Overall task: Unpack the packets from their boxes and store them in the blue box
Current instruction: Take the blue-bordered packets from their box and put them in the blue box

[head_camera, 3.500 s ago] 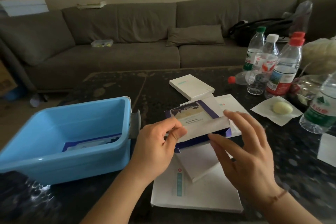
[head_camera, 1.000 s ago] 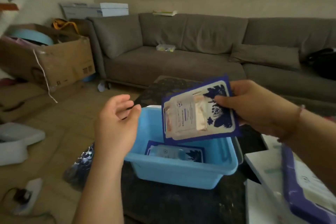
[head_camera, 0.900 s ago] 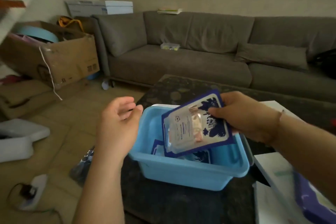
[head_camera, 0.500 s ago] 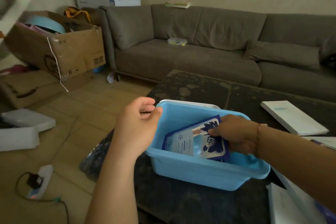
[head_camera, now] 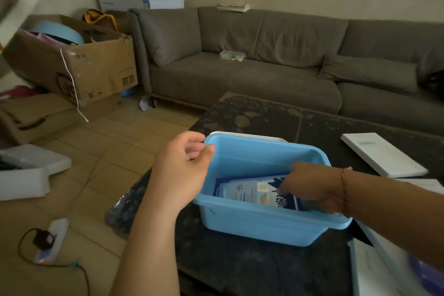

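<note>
The blue box [head_camera: 264,226] stands near the left end of the dark table [head_camera: 252,269]. Inside it a blue-and-white packet [head_camera: 249,193] lies flat on the bottom. My right hand [head_camera: 312,187] reaches down into the box, and its curled fingers hold the packet's right end. My left hand [head_camera: 182,170] is at the box's left corner, thumb on the rim and fingers curled round the outside of it. Whatever lies under the top packet is hidden.
A flat white box [head_camera: 384,154] lies on the table to the right of the blue box. More white boxes [head_camera: 374,271] and a purple edge [head_camera: 430,276] sit at the lower right. The table's left edge drops to a tiled floor with a power strip [head_camera: 51,240]. A grey sofa [head_camera: 240,74] stands behind.
My right hand carried the packet from above the blue box down onto its bottom. My left hand moved from hovering beside the box to gripping its left rim.
</note>
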The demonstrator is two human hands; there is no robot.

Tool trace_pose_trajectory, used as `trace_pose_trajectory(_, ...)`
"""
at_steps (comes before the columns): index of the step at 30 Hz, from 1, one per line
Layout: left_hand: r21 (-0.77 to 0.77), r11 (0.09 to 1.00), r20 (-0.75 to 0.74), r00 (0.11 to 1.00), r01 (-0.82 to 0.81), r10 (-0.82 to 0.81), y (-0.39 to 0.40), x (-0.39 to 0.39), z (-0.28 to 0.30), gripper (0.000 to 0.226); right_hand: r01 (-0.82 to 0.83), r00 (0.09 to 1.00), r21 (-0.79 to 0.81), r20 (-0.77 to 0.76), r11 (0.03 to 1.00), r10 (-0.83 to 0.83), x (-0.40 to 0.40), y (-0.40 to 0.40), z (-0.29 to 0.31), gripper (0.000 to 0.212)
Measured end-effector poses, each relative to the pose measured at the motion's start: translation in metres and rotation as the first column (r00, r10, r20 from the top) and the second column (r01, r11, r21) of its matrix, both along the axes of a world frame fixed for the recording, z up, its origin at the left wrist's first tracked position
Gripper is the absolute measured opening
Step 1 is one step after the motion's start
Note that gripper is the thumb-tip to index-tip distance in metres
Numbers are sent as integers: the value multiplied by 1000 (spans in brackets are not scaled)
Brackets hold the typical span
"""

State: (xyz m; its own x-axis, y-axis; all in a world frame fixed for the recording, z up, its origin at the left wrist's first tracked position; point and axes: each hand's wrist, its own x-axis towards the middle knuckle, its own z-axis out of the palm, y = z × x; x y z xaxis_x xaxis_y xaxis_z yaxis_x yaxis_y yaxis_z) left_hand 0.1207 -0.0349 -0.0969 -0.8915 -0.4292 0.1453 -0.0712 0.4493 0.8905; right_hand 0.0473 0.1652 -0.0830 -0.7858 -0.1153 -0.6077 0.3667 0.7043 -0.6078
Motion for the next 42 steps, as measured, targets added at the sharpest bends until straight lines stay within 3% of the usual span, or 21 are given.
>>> trace_pose_trajectory(4,-13,1000,-9,1000,12,-13,0,1,-1,27,-25,1000,65,-16,998,26,-2,5,-1,37)
trace_pose_trajectory(7,-28,999,-8,1000,15,-16,-1,1,-1,27,-42,996,71,80,997,36,-4,3,-1,40)
trace_pose_trajectory(12,-32,999,-12,1000,10,-11,0,0,-3,28,-150,978,120,164,981,129,-4,-1,-1,35)
trace_pose_trajectory(30,-77,997,-30,1000,-3,1,2,1,2,26,-345,935,225,164,911,314,-3,-2,-5,34)
trace_pose_trajectory(33,-94,994,-76,996,-52,45,3,0,3,25,-393,915,238,7,888,403,6,-1,12,30)
trace_pose_trajectory(36,-137,978,-222,967,-155,122,13,1,7,18,-386,832,189,-352,903,430,25,22,45,28)
trace_pose_trajectory(38,-132,977,-387,916,-167,104,28,4,11,11,-340,775,-40,-578,939,256,45,52,61,28)
trace_pose_trajectory(40,-146,983,-576,817,-108,4,49,10,16,7,-283,702,-281,-712,917,-1,70,94,65,30)
trace_pose_trajectory(42,-233,972,-700,697,-19,-154,77,18,16,7,-192,592,-338,-789,921,-165,96,141,53,32)
